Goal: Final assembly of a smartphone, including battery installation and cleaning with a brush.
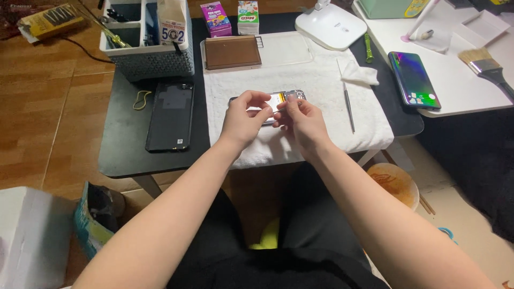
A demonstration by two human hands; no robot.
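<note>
Both hands, left hand (243, 120) and right hand (302, 122), pinch at the opened phone (276, 99) on the white towel (300, 85), seemingly gripping a small part, which wants slow, even pulling.

**Both hands pinched together out front**

Both bare forearms reach forward from the bottom of the view and angle in toward each other. Left hand (243, 120) is curled, thumb and fingers pinched near the fingertips. Right hand (301, 122) sits just beside it, fingers bent, tips almost meeting the left's.
</note>
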